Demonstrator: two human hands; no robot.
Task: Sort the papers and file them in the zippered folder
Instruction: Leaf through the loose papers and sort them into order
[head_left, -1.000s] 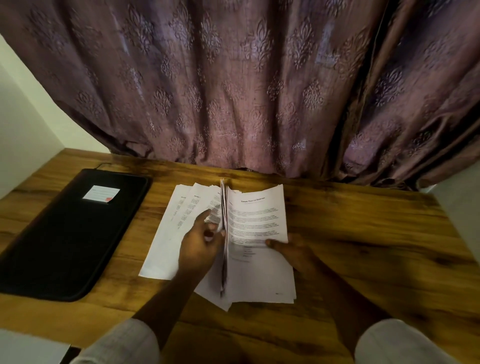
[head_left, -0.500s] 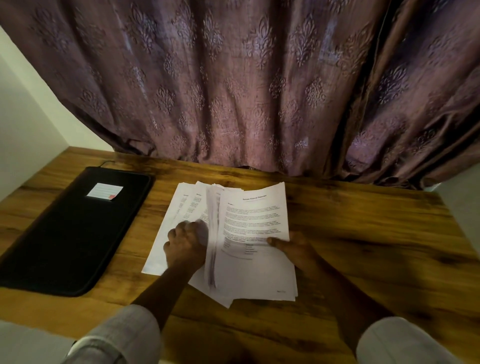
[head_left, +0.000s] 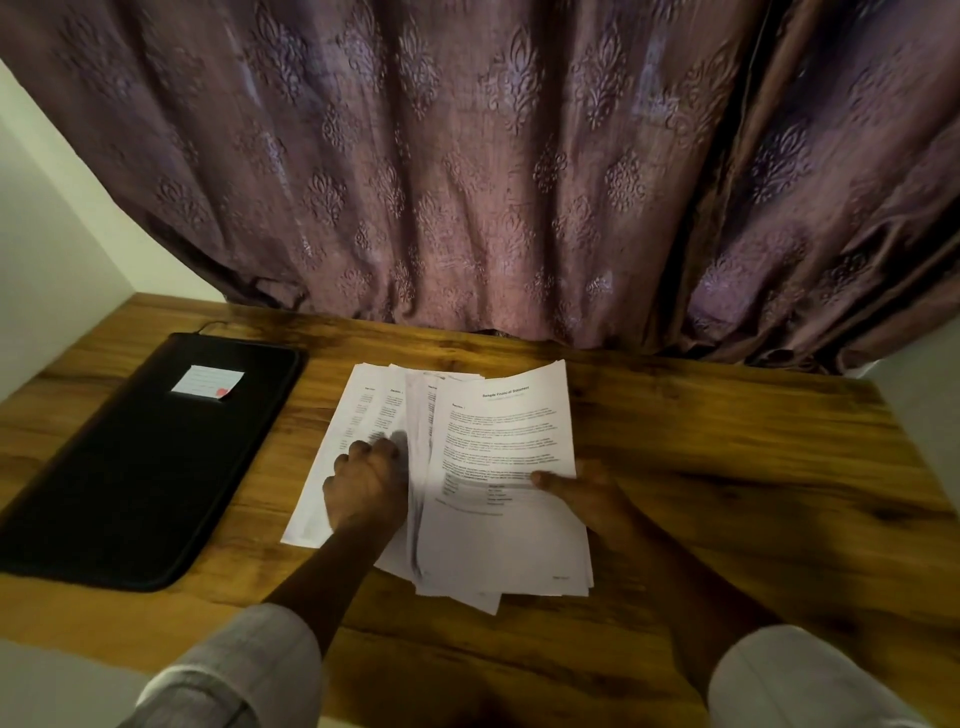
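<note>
papers (head_left: 467, 519): a loose white printed stack, fanned out flat on the wooden table (head_left: 727, 467), several sheet edges lifted along its middle.
top sheet (head_left: 504, 447): right side of the papers, a heading and paragraphs of small text, too small to read.
left hand (head_left: 363, 488): on the left part of the papers, knuckles up, fingers curled against the lifted edges; the tips are blurred, so i cannot tell whether they pinch a sheet.
right hand (head_left: 587, 493): at the right edge of the papers, grasping them, thumb pressed on the top sheet.
zippered folder (head_left: 130, 467): black, closed and flat, just left of the papers, not touching them, with a small white label (head_left: 207, 382) on its far end.
curtain (head_left: 467, 182): purple, patterned, hanging behind the papers.
sleeves (head_left: 234, 675): pale, nearer than the papers.
</note>
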